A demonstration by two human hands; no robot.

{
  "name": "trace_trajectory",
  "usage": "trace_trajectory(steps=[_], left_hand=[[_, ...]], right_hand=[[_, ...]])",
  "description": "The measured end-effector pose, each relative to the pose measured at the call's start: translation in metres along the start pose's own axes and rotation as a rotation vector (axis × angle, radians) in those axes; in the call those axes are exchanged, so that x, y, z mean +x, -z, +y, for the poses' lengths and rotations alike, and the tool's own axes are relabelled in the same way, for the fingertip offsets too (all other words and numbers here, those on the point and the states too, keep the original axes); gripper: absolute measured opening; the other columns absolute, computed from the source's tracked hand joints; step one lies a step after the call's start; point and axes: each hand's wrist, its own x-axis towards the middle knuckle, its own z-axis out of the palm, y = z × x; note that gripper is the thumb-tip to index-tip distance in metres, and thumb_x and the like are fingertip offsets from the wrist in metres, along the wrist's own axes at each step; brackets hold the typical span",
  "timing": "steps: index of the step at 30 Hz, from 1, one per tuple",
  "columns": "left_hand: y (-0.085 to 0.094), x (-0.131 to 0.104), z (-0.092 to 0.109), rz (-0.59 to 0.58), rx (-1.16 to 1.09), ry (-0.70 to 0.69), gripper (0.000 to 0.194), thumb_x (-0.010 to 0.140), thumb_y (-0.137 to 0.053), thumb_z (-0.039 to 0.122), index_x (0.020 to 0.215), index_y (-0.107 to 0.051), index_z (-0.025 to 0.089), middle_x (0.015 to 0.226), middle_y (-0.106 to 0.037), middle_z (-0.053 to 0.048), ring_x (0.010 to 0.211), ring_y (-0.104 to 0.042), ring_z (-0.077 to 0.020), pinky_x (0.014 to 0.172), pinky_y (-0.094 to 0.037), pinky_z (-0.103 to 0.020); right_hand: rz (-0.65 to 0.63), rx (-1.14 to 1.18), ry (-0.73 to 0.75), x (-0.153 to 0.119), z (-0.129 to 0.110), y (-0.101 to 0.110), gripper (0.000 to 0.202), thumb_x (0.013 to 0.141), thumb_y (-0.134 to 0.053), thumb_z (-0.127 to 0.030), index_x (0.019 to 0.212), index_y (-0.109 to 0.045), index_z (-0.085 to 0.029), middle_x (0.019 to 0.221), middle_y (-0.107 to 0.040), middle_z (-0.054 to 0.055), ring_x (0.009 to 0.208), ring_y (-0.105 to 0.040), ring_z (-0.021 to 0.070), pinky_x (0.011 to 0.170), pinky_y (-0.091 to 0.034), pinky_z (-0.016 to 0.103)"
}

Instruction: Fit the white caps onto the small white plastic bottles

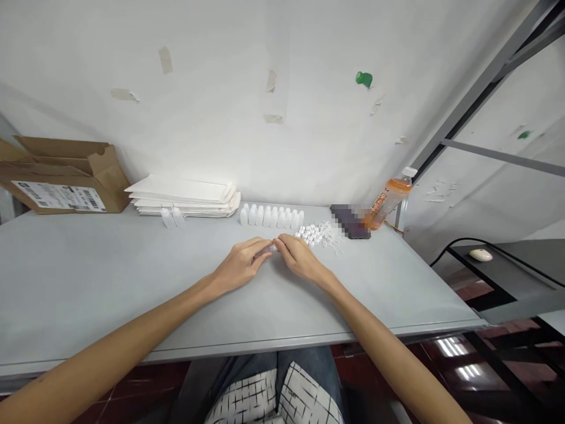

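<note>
- Small translucent bottle [265,251]: between both hands over the table [375,294], before the bottle row [274,219]; looks light, squeezable, perhaps slippery; best held gently around its body.
- Left hand [241,262]: fingers curled closed around the body.
- Right hand [299,257]: fingertips pinched on its neck end, partly hidden.

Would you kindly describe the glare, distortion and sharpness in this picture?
Head view: glare on the red floor; pixel blocks over part of the phone; wide-angle perspective seems to lean the drink bottle outward; the small bottle between the fingers lacks crisp detail.
</note>
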Motion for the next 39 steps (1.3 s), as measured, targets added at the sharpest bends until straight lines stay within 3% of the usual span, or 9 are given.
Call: trace_trajectory(steps=[7, 13, 18, 24, 29, 32, 39], left_hand=[[0.000, 0.002, -0.003, -0.015, -0.012, 0.031, 0.025, 0.093, -0.051, 0.028, 0.111, -0.066, 0.018, 0.101, -0.071, -0.007, 0.082, -0.065, -0.0168, 0.073, -0.052, -0.028], [0.006, 0.005, -0.005, 0.000, -0.017, 0.144, 0.026, 0.090, -0.055, 0.033, 0.103, -0.070, 0.016, 0.097, -0.073, -0.006, 0.068, -0.062, -0.0140, 0.061, -0.049, -0.025], [0.005, 0.001, -0.004, 0.025, 0.028, 0.125, 0.025, 0.090, -0.056, 0.030, 0.106, -0.070, 0.017, 0.099, -0.074, -0.006, 0.066, -0.063, -0.0140, 0.060, -0.048, -0.026], [0.004, 0.000, -0.006, 0.130, 0.140, 0.049, 0.022, 0.090, -0.055, 0.027, 0.103, -0.072, 0.022, 0.103, -0.075, -0.003, 0.070, -0.068, -0.0146, 0.064, -0.051, -0.025], [0.013, 0.003, -0.024, 0.263, 0.265, 0.047, 0.022, 0.089, -0.057, 0.030, 0.099, -0.075, 0.022, 0.096, -0.076, -0.004, 0.070, -0.069, -0.0162, 0.064, -0.052, -0.025], [0.019, 0.006, -0.032, 0.321, 0.286, 0.077, 0.020, 0.088, -0.058, 0.030, 0.094, -0.075, 0.022, 0.095, -0.076, -0.004, 0.080, -0.070, -0.0189, 0.065, -0.052, -0.027], [0.017, 0.009, -0.022, 0.162, 0.126, 0.217, 0.025, 0.083, -0.062, 0.034, 0.101, -0.071, 0.020, 0.093, -0.075, -0.004, 0.065, -0.064, -0.0158, 0.059, -0.048, -0.027]], right_hand=[[-0.045, -0.004, -0.033, 0.000, 0.000, 0.002, 0.043, 0.101, -0.026, -0.038, 0.068, -0.046, -0.020, 0.068, -0.056, 0.003, 0.062, -0.049, 0.0142, 0.061, -0.034, 0.028], [-0.001, 0.086, -0.001, 0.000, -0.001, 0.005, 0.032, 0.098, -0.039, -0.040, 0.079, -0.054, -0.019, 0.073, -0.057, 0.001, 0.065, -0.049, 0.0131, 0.060, -0.033, 0.025], [-0.047, 0.192, -0.036, 0.001, -0.004, 0.004, 0.038, 0.097, -0.039, -0.043, 0.070, -0.051, -0.019, 0.061, -0.052, -0.002, 0.059, -0.045, 0.0126, 0.057, -0.033, 0.025], [-0.048, 0.292, -0.109, 0.011, -0.006, 0.004, 0.048, 0.093, -0.042, -0.052, 0.058, -0.045, -0.019, 0.053, -0.048, -0.002, 0.052, -0.042, 0.0111, 0.055, -0.033, 0.025], [-0.142, 0.520, -0.137, 0.043, -0.007, -0.007, 0.051, 0.088, -0.046, -0.058, 0.056, -0.041, -0.019, 0.049, -0.045, -0.004, 0.048, -0.047, 0.0109, 0.054, -0.036, 0.024], [-0.094, 0.591, -0.143, 0.053, -0.008, -0.017, 0.054, 0.088, -0.045, -0.060, 0.053, -0.035, -0.020, 0.045, -0.041, -0.004, 0.044, -0.047, 0.0104, 0.051, -0.036, 0.024], [0.029, 0.549, -0.154, 0.037, -0.004, -0.012, 0.052, 0.087, -0.050, -0.057, 0.054, -0.043, -0.018, 0.046, -0.047, -0.003, 0.043, -0.048, 0.0096, 0.049, -0.037, 0.023]])
